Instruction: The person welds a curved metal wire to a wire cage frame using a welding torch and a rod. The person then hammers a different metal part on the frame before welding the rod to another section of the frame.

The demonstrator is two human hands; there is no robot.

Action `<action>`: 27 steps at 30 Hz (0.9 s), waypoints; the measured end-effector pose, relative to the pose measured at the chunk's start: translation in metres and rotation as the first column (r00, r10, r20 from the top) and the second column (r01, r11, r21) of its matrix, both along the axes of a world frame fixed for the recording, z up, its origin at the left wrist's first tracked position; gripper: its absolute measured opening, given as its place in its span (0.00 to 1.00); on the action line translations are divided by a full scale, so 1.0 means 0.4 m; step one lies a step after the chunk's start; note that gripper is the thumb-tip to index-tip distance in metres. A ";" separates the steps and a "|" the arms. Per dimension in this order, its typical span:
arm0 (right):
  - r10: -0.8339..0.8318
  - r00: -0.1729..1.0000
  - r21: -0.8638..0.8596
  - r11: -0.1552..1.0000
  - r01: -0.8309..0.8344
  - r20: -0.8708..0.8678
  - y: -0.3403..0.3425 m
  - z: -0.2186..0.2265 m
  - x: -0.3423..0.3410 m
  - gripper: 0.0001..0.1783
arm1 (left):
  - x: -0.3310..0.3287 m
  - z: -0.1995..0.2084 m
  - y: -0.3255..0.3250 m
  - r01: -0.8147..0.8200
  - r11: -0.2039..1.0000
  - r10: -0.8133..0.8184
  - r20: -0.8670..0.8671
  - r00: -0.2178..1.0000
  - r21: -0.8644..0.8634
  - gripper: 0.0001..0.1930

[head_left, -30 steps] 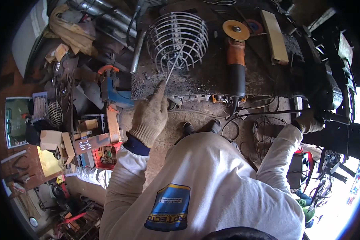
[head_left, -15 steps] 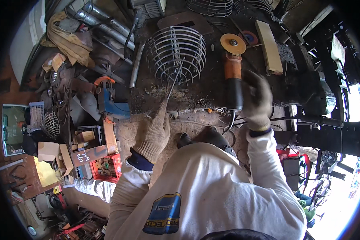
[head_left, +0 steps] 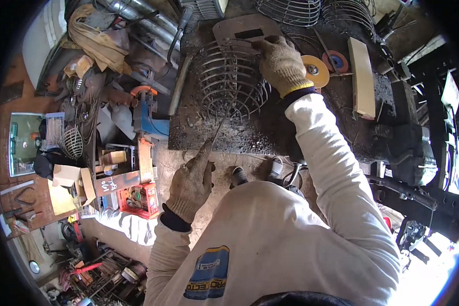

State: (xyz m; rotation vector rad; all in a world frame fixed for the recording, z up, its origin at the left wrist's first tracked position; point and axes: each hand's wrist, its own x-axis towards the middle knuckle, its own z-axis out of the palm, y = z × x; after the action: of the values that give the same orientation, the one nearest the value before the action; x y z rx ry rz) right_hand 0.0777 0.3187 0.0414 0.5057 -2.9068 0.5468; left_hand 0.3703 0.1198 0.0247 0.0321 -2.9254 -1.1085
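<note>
A domed wire cage (head_left: 227,76) of bent metal bars lies on the dark workbench in front of me. My left hand (head_left: 191,181), in a knitted glove, is closed round a thin metal rod (head_left: 218,128) at the bench's near edge. The rod's far end reaches the near part of the cage. At the cage's far right rim is my right hand (head_left: 283,64), also gloved, its fingers curled onto the bars. Beside it lies an angle grinder with a yellow-orange disc (head_left: 316,74); my right arm hides most of its body.
A flat metal plate with a slot (head_left: 247,28) lies behind the cage. To the right are a reddish disc (head_left: 336,61) and a pale rectangular bar (head_left: 361,76). More wire cages (head_left: 290,11) stand at the back. A metal tube (head_left: 181,84) lies left, near a blue clamp (head_left: 150,120).
My right hand has moved from beside the grinder's handle, forward and left, to the cage's far rim. The cage has tipped somewhat. My left hand keeps the rod against its near part.
</note>
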 end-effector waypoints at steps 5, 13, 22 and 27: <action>0.020 1.000 0.023 1.000 -0.020 0.000 0.007 -0.010 -0.006 0.24 | -0.015 0.033 0.013 0.056 0.982 -0.059 -0.013 0.998 -0.182 0.26; 0.086 0.996 0.013 0.996 -0.086 -0.015 0.020 -0.004 0.028 0.24 | -0.003 0.008 0.005 -0.062 0.994 0.056 0.075 0.996 0.092 0.26; 0.114 0.983 -0.137 0.982 -0.133 -0.140 0.019 0.009 0.071 0.21 | -0.019 0.043 0.005 0.089 0.960 -0.120 -0.102 0.988 -0.264 0.27; 0.123 0.984 -0.140 0.980 -0.141 -0.130 0.021 -0.006 0.069 0.21 | -0.006 0.031 0.006 0.041 0.979 -0.048 -0.032 0.998 -0.200 0.26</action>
State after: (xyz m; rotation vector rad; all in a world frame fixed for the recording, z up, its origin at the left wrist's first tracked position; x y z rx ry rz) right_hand 0.1053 0.3270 0.0390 0.6888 -2.7061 0.7178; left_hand 0.3679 0.1221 0.0371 -0.0558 -3.0011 -0.8055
